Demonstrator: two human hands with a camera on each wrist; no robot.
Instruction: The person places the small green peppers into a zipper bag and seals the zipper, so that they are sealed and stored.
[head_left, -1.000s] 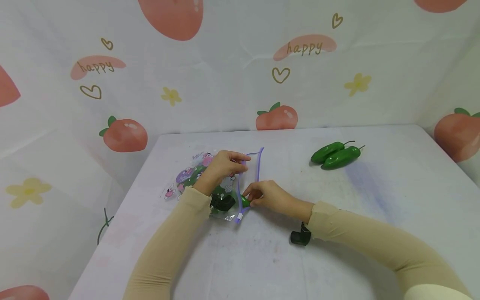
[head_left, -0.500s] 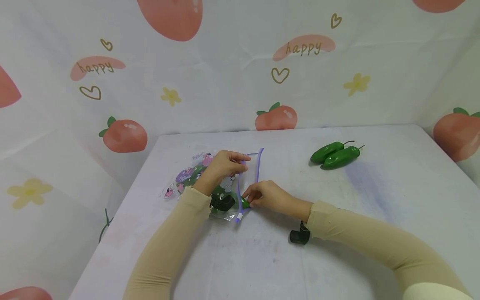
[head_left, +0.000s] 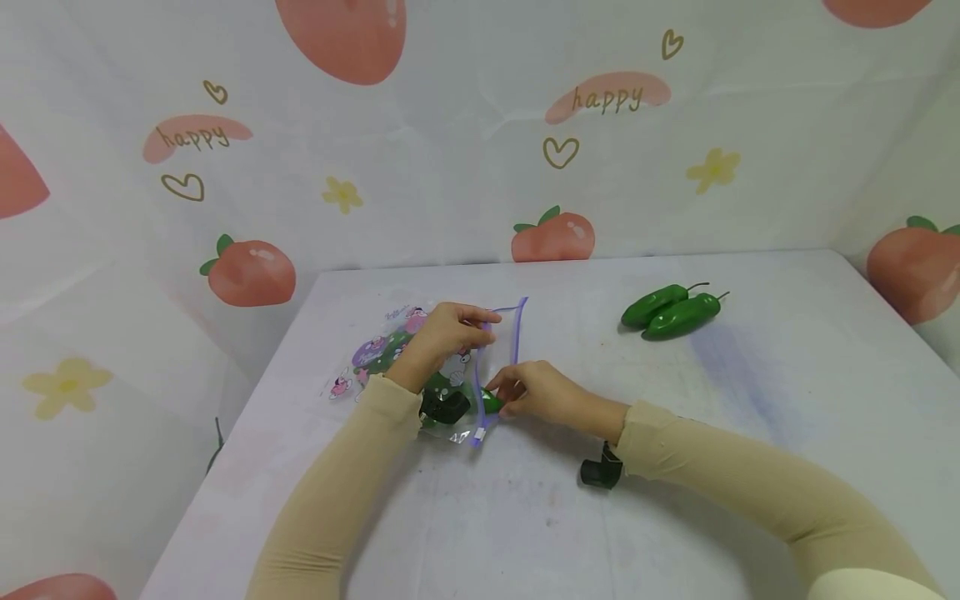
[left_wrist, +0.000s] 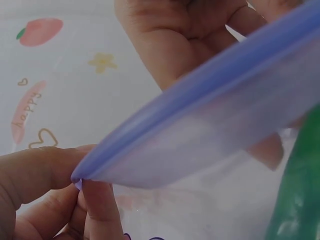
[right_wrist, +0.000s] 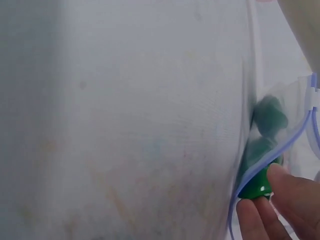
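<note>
A clear zip bag (head_left: pixel 367 355) with purple edges and pink cartoon prints lies on the left half of the table, green peppers showing inside. My left hand (head_left: pixel 446 337) pinches one purple edge of its mouth between thumb and finger, and the mouth gapes on the right side. Right at that mouth, my right hand (head_left: pixel 551 397) grips the end of a green pepper (right_wrist: pixel 257 185) with thumb and fingertips. The rest of this pepper sits behind the bag's purple edge. Beside it, in the right wrist view, darker green shapes (right_wrist: pixel 270 117) show through the plastic.
Two more green peppers lie side by side at the back right, one pepper (head_left: pixel 651 306) behind the other pepper (head_left: pixel 684 317). A white table (head_left: pixel 525 517) with faint stains carries everything. Behind it hangs a white cloth (head_left: pixel 442 167) printed with peaches, hearts and flowers.
</note>
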